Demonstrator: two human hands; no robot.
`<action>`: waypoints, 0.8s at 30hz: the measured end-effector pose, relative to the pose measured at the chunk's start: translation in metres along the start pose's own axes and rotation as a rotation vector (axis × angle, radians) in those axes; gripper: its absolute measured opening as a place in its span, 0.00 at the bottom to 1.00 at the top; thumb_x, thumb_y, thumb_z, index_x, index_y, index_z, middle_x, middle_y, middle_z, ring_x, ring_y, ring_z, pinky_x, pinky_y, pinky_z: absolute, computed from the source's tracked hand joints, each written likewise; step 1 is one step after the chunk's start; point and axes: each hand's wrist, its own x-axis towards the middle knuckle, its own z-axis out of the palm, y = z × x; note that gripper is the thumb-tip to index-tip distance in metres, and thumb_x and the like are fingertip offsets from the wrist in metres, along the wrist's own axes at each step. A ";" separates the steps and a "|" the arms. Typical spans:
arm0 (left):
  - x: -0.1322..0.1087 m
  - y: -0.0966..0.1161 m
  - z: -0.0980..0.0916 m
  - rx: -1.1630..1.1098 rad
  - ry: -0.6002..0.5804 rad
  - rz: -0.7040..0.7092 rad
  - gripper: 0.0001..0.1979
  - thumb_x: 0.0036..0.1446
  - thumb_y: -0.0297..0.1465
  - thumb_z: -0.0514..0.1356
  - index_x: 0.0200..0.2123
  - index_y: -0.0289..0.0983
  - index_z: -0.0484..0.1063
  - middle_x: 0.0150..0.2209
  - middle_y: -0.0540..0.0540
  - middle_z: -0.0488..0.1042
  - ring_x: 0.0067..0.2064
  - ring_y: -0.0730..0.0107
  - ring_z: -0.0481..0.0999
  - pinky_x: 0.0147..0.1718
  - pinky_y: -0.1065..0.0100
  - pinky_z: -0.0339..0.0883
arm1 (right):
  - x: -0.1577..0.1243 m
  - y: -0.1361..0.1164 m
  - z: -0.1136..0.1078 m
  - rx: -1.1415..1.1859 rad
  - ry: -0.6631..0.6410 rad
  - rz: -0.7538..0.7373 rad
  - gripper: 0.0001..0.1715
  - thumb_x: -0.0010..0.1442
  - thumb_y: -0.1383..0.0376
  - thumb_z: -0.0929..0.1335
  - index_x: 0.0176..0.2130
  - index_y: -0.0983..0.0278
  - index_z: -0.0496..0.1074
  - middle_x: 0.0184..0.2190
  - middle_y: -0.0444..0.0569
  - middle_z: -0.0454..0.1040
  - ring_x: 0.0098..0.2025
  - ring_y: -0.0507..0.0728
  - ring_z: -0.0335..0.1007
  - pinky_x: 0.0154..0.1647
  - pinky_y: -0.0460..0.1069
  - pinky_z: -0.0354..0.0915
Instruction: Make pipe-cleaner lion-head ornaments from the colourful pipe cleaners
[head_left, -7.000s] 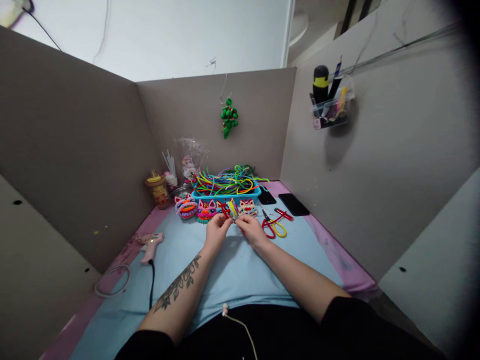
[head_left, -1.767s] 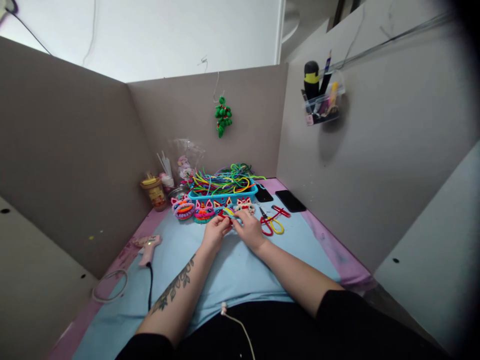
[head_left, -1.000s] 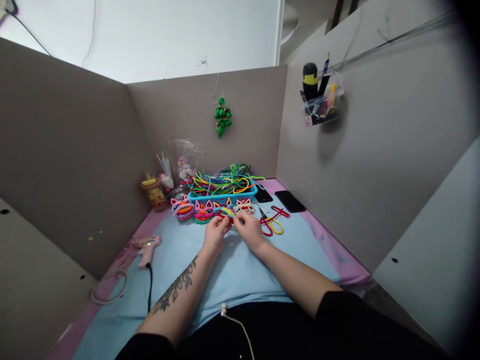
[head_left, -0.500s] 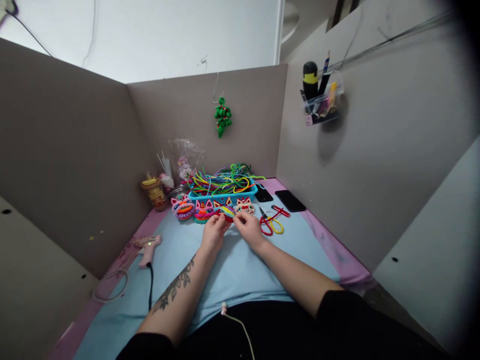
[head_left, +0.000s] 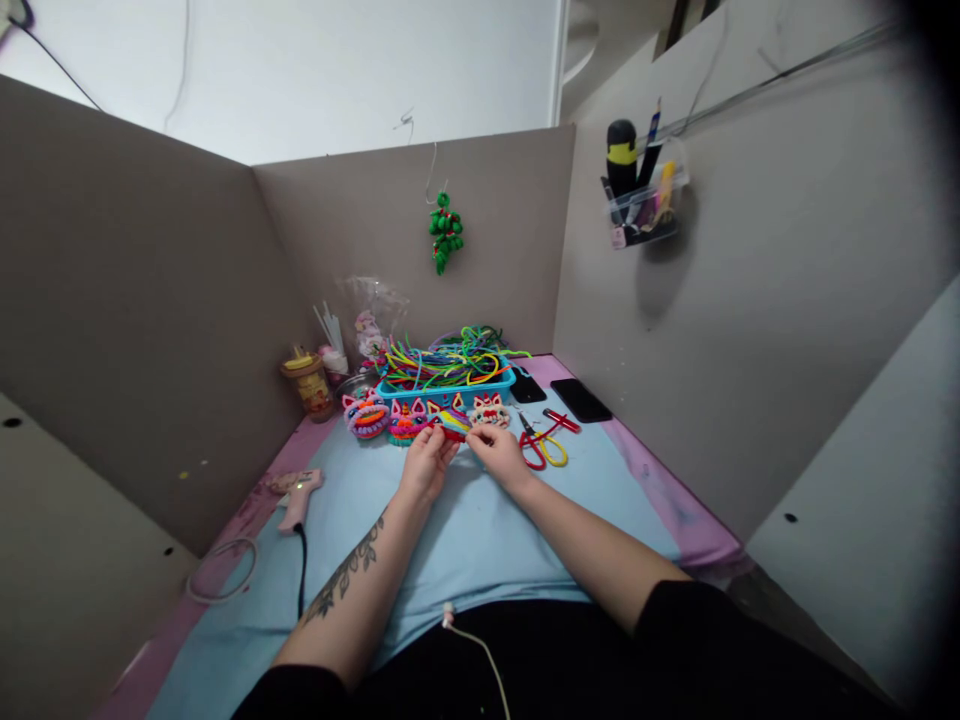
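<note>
Between my two hands is a fuzzy pipe-cleaner piece (head_left: 454, 428), red below with yellow, blue and purple strands on top. My left hand (head_left: 427, 463) is closed on its left end. The fingers of my right hand (head_left: 499, 456) are pinched at its right end; the fingertips are too small to make out fully. Just behind stand several fuzzy animal heads with ears, among them a purple and orange one (head_left: 367, 415), a pink and orange one (head_left: 409, 421) and a cream one (head_left: 490, 410).
A blue basket (head_left: 450, 393) of pipe cleaners (head_left: 427, 365) stands at the back. Scissors (head_left: 541, 446) and phones (head_left: 580, 401) lie to the right. A pink glue gun (head_left: 300, 498) with its cord is on the left, near a brown cup (head_left: 308, 385). Partition walls (head_left: 420, 240) enclose the table.
My left hand has shifted slightly left and turned a little, and more of the piece's red part shows between the hands. The right hand stays almost in place.
</note>
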 end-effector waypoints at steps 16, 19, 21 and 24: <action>-0.005 -0.002 0.002 0.128 -0.060 0.087 0.19 0.32 0.27 0.72 0.27 0.34 0.66 0.25 0.52 0.73 0.28 0.76 0.73 0.33 0.73 0.65 | -0.002 0.011 0.002 -0.257 -0.084 -0.162 0.09 0.53 0.67 0.63 0.23 0.63 0.69 0.22 0.43 0.67 0.27 0.51 0.62 0.30 0.45 0.57; -0.004 -0.001 0.002 0.148 -0.045 0.136 0.19 0.32 0.27 0.71 0.28 0.34 0.66 0.25 0.51 0.75 0.28 0.75 0.73 0.34 0.72 0.65 | -0.002 0.011 0.002 -0.240 -0.082 -0.154 0.08 0.53 0.66 0.64 0.25 0.63 0.70 0.23 0.43 0.68 0.28 0.51 0.62 0.31 0.45 0.58; -0.001 0.002 0.000 0.111 -0.037 0.145 0.19 0.32 0.27 0.71 0.29 0.34 0.68 0.27 0.50 0.76 0.30 0.74 0.74 0.35 0.71 0.65 | -0.001 0.011 0.002 -0.229 -0.095 -0.151 0.05 0.53 0.66 0.65 0.27 0.63 0.71 0.25 0.43 0.68 0.29 0.52 0.63 0.32 0.46 0.58; 0.006 0.009 -0.007 0.029 -0.011 0.150 0.17 0.34 0.26 0.71 0.30 0.34 0.70 0.27 0.51 0.76 0.30 0.76 0.75 0.37 0.72 0.66 | 0.001 0.016 0.000 -0.260 -0.138 -0.155 0.02 0.51 0.66 0.68 0.29 0.63 0.72 0.30 0.45 0.69 0.34 0.53 0.64 0.36 0.48 0.60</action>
